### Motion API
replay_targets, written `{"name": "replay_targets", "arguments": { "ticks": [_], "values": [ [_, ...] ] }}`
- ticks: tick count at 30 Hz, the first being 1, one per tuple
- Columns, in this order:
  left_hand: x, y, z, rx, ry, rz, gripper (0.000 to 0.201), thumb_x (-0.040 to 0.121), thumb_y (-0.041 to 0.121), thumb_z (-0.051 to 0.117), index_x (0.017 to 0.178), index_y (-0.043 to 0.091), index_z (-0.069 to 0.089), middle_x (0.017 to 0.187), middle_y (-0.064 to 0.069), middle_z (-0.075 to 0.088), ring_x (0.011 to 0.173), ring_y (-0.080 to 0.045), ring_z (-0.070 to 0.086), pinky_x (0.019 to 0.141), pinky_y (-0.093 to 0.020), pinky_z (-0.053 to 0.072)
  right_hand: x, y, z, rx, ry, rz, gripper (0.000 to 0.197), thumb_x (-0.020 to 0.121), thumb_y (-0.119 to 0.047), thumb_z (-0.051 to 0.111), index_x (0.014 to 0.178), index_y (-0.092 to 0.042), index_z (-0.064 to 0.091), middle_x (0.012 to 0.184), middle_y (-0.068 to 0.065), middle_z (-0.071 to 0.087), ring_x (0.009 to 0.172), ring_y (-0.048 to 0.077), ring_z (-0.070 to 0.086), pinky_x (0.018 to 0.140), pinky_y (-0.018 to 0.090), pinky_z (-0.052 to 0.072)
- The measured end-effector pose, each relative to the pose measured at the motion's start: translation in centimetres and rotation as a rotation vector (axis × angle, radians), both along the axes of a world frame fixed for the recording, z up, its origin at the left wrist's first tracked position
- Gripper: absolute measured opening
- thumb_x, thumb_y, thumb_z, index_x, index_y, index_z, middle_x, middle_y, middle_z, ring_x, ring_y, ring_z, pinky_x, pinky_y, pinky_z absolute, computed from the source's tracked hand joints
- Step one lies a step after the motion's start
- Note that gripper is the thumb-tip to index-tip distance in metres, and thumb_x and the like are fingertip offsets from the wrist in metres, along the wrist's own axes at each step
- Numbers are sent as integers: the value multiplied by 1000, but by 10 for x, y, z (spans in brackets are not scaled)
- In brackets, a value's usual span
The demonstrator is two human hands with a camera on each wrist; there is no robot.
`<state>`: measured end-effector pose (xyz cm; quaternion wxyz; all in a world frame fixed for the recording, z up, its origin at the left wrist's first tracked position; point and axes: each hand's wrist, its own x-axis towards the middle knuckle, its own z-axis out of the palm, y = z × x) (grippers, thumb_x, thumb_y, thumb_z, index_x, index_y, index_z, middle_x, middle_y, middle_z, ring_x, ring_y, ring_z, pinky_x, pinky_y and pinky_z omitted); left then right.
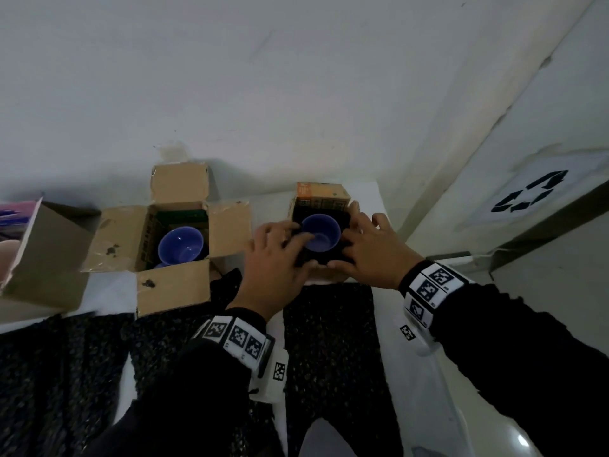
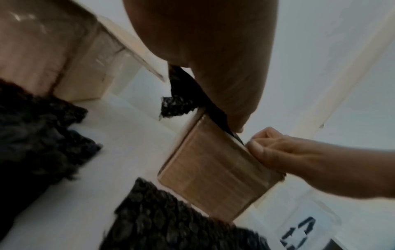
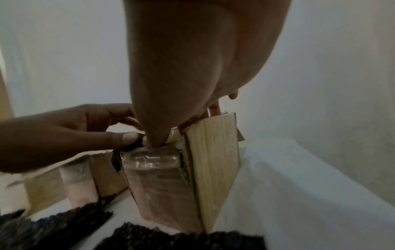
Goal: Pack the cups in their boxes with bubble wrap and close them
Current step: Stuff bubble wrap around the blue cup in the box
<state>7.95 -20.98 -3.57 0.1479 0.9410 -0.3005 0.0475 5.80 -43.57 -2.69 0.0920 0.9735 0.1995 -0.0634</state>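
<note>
A blue cup (image 1: 321, 233) stands in the small right box (image 1: 324, 192), with black bubble wrap (image 1: 344, 221) packed round it. Both hands are at this box. My left hand (image 1: 290, 245) pinches the wrap at the box's left and near edge; the right wrist view shows its thumb and fingers (image 3: 128, 137) on the black wrap (image 3: 137, 143). My right hand (image 1: 346, 252) grips the wrap at the near right edge, other fingers spread over the right flap (image 3: 211, 160). A second blue cup (image 1: 180, 245) sits bare in the open left box (image 1: 174, 288).
Loose sheets of black bubble wrap (image 1: 326, 324) lie on the white table (image 1: 108, 285) in front of both boxes. A third cardboard box (image 1: 49, 258) stands at the far left. The wall is close behind, and a surface with a recycling sign (image 1: 527, 196) is at the right.
</note>
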Motion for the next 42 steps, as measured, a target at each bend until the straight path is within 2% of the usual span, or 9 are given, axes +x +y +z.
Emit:
{"name": "replay_targets", "arguments": {
  "ticks": [5,11,16,19,24,30,34,38,42],
  "values": [
    [4,15,16,-251,140,21,30,85,22,71,112,18,58,109,-3,46,90,-24,55,71,-42,54,-8,8,-12,277,-164,7,44,95,-51,37,111,-18,61,109,3,61,102,30,55,75,40,39],
    [4,-7,17,-103,61,-85,15,89,25,66,98,13,68,105,-6,47,84,-24,54,67,-41,51,-15,8,-20,283,-102,-20,48,98,-49,26,101,-24,67,115,-5,58,96,21,56,84,40,33],
    [8,-11,18,195,-45,-66,38,94,37,36,91,17,68,99,-6,46,90,-26,45,73,-39,39,-21,10,-18,273,-131,-25,53,98,-52,25,91,-21,68,99,-4,60,95,22,54,86,42,31],
    [14,-10,25,100,97,-88,28,93,22,55,120,15,58,108,-9,50,85,-28,54,66,-39,48,-21,15,-14,338,-138,-91,52,98,-56,21,96,-23,60,87,-5,62,93,20,54,95,46,24],
    [13,-13,29,-49,70,-106,17,84,16,69,96,11,59,97,-9,53,64,-27,55,51,-37,45,-20,17,-17,321,-125,-81,53,99,-58,14,123,-27,50,91,-5,67,96,23,56,102,52,22],
    [10,-1,18,214,-39,-308,45,96,47,40,75,20,68,73,4,65,82,-19,58,74,-37,45,-19,9,-20,294,-137,-27,51,102,-48,17,101,-29,65,89,-9,64,96,20,55,103,52,21],
    [10,5,13,277,-32,-410,36,91,47,39,80,21,61,76,2,64,82,-20,57,99,-38,34,-22,8,-18,252,-97,-9,57,100,-51,18,90,-29,70,87,-10,65,102,18,53,105,54,19],
    [13,-1,6,254,-71,-416,25,79,26,67,99,14,58,98,-7,57,86,-23,54,83,-32,48,-21,14,-18,264,-88,-25,44,100,-50,21,117,-26,54,84,-5,70,103,24,55,108,56,16],
    [18,-5,2,379,-64,-398,20,84,20,64,104,19,61,101,-1,62,90,-21,62,101,-34,40,-23,14,-22,250,-127,-10,44,100,-48,21,124,-33,55,95,-7,70,102,24,55,105,57,20]
  ]
}}
